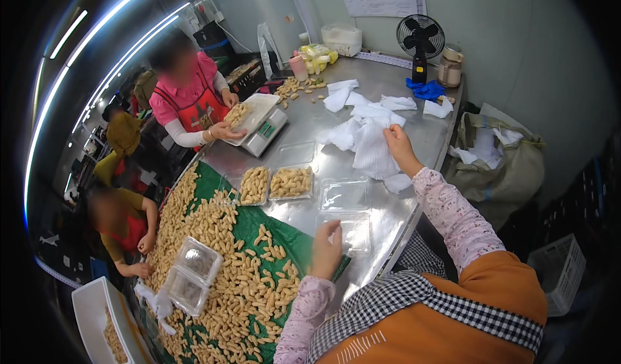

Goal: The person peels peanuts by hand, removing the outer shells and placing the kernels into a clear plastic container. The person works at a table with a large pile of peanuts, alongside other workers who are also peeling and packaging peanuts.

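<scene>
My right hand (401, 146) pinches the edge of a white textured sheet (374, 143), paper or cloth, which lies over a loose heap of similar sheets (338, 133). My left hand (327, 248) is blurred, fingers curved and apart, with nothing visible in it. It is beside an opened clear plastic clamshell box (356, 233) that has no peanuts in it. Whether the fingers touch the box, I cannot tell. Farther forward, two clear boxes (291, 183) (254, 185) hold unshelled peanuts. Loose peanuts (242, 276) spread over a green sheet (286, 230) to the left.
Across the metal table (301, 107), a person in a red apron holds a peanut-filled box (237, 116) at a weighing scale (266, 130). Another person's hands (144, 257) are beside the peanuts. A black fan (420, 39) stands at the back; a woven sack (504, 163) is right.
</scene>
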Action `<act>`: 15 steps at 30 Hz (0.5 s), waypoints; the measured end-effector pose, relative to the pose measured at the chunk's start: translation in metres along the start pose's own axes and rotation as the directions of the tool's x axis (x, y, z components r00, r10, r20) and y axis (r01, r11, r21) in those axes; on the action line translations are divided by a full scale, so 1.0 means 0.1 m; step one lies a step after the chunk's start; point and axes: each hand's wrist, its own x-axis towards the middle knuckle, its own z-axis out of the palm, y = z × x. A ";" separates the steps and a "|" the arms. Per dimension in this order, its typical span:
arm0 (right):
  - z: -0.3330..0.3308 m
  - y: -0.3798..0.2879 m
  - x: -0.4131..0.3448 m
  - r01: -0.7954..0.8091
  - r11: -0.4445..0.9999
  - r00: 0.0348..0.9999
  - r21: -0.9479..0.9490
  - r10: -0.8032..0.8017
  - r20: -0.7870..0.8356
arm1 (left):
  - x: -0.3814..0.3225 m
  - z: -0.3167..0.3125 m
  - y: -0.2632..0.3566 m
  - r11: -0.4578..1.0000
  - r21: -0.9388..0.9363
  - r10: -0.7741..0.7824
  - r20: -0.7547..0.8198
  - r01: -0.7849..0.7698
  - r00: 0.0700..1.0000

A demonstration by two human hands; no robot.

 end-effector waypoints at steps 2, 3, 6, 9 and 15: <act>-0.04 0.02 0.02 -0.001 1.000 1.000 0.008 0.001 0.018 | 0.10 -0.08 0.16 0.986 -0.133 -0.101 0.024 0.103 0.995; -0.04 0.07 0.08 0.084 0.990 0.996 -0.115 -0.081 0.023 | 0.13 -0.12 0.24 0.969 -0.192 -0.151 0.037 0.155 0.988; -0.17 0.39 0.28 0.340 0.807 0.928 -0.483 -0.371 0.034 | 0.14 -0.06 0.27 0.928 -0.332 -0.144 0.096 0.168 0.985; -0.32 0.56 0.37 0.394 0.647 0.856 -0.653 -0.517 0.004 | 0.04 -0.02 0.28 0.922 -0.339 -0.149 0.138 0.188 0.979; 0.05 0.80 0.37 0.162 0.969 0.980 -0.185 -0.180 -0.081 | -0.22 -0.39 0.04 0.898 -0.350 -0.273 0.029 0.265 0.962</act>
